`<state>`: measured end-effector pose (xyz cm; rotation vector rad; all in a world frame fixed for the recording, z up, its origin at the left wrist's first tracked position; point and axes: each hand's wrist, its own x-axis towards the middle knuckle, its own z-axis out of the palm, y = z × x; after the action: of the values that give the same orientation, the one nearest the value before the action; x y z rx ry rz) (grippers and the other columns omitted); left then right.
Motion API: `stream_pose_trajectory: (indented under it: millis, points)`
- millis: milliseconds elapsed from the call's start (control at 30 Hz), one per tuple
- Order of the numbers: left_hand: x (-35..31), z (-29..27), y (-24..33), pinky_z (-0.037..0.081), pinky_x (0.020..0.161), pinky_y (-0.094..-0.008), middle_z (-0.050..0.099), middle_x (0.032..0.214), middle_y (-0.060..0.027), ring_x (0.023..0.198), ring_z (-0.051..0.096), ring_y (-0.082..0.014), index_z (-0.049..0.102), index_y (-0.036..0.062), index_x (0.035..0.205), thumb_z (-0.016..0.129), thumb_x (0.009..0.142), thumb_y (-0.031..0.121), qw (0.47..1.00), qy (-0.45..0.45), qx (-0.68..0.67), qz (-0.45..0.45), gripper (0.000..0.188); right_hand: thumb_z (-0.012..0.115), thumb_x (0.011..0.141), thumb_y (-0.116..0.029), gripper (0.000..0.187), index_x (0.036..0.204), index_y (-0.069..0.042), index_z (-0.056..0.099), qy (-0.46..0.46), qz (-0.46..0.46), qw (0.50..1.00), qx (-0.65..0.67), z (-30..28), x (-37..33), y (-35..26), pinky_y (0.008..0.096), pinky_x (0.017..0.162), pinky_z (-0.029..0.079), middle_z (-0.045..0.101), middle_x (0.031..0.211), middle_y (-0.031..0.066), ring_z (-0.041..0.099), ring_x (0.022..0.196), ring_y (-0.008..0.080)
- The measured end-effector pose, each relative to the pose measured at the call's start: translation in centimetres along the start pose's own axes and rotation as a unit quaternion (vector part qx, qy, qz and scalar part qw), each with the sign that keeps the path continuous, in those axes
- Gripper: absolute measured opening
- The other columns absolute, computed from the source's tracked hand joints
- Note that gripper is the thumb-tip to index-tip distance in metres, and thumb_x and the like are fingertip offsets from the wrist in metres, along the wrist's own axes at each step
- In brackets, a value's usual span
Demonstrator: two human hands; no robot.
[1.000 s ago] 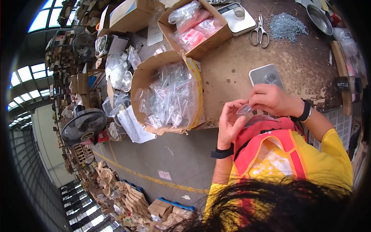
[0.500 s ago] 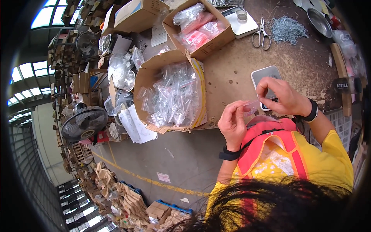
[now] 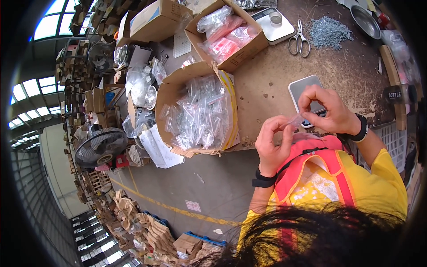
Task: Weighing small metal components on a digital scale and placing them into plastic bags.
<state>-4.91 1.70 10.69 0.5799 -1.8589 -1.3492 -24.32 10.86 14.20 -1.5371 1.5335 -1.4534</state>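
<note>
Between my two hands, just in front of my chest, is a small clear plastic bag (image 3: 295, 120). My left hand (image 3: 275, 141) pinches one side of it between thumb and fingers. On its other side, the bag is gripped by the thumb and forefinger of my right hand (image 3: 328, 110). A small digital scale (image 3: 304, 84) lies on the table right behind my right hand, which covers part of it. To the left stands an open cardboard box (image 3: 231, 111) filled with clear bags (image 3: 198, 111); the contents of those bags are hard to make out.
On the wooden table (image 3: 262, 75) are a pile of small metal screws or nails (image 3: 331, 33), scissors (image 3: 299, 42), a second scale (image 3: 278, 31) with a round cup, and a metal bowl (image 3: 365, 22). Another carton (image 3: 244, 55) holds red and clear bags. A fan (image 3: 101, 147) stands at left.
My left hand has shifted slightly to the right, and the bag's edge is now higher and closer to my right fingertips. Both hands keep their pinch on it.
</note>
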Motion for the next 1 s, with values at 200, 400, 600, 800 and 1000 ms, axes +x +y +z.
stream_pose_trajectory:
  millis: [200, 400, 600, 800, 1000]
  points:
    - [1.0, -0.3, 0.4, 0.056, 0.08, -0.0268, 0.068, 0.1, -0.0131, 0.086, 0.068, -0.0159, 0.062, -0.005, 0.1, 0.065, 0.09, -0.01, 0.999, -0.05, 0.013, 0.014, 0.012, 0.07, 0.081, 0.005, 0.028, 0.103, -0.002, 0.056, -0.005, 0.001, 1.0, -0.013, -0.4, 0.0, -0.3, 0.0318, 0.072, 0.054, 0.064, 0.089, 0.008, 0.066, 0.078, 0.0195]
    - [2.4, 0.2, 1.2, 0.056, 0.08, -0.027, 0.069, 0.095, -0.0111, 0.085, 0.067, -0.0152, 0.063, -0.0049, 0.098, 0.066, 0.088, -0.009, 0.996, -0.093, 0.006, 0.005, 0.012, 0.071, 0.081, 0.004, 0.028, 0.103, -0.003, 0.056, -0.02, -0.005, 1.0, -0.016, -0.9, 0.1, -0.9, 0.0319, 0.072, 0.054, 0.064, 0.088, 0.0068, 0.067, 0.078, 0.0194]
    - [1.8, -0.2, 0.8, 0.055, 0.079, -0.0269, 0.07, 0.094, -0.0105, 0.086, 0.068, -0.0147, 0.063, -0.0043, 0.098, 0.065, 0.089, -0.008, 0.995, -0.085, -0.014, -0.048, 0.01, 0.07, 0.081, 0.004, 0.025, 0.102, -0.002, 0.057, 0.004, 0.041, 0.999, -0.011, -2.0, -0.2, -0.8, 0.0326, 0.072, 0.054, 0.065, 0.088, 0.0072, 0.067, 0.078, 0.0206]
    - [2.5, -0.4, 1.4, 0.055, 0.078, -0.028, 0.07, 0.093, -0.0104, 0.083, 0.068, -0.0176, 0.064, -0.0033, 0.099, 0.066, 0.089, -0.009, 0.995, -0.09, 0.043, 0.0, 0.012, 0.073, 0.081, -0.005, 0.018, 0.093, -0.003, 0.06, -0.033, -0.036, 0.991, -0.123, -2.1, 1.2, -0.5, 0.0357, 0.07, 0.052, 0.063, 0.086, 0.0079, 0.065, 0.08, 0.0268]
    - [3.6, -0.3, 2.9, 0.055, 0.073, -0.032, 0.068, 0.09, -0.0134, 0.079, 0.069, -0.0258, 0.062, -0.0014, 0.097, 0.067, 0.086, -0.009, 0.987, -0.105, 0.108, 0.052, 0.014, 0.073, 0.079, -0.007, 0.015, 0.087, -0.005, 0.061, -0.07, -0.118, 0.974, -0.181, -1.5, 2.1, -0.6, 0.0398, 0.066, 0.05, 0.059, 0.083, 0.0081, 0.062, 0.078, 0.0305]
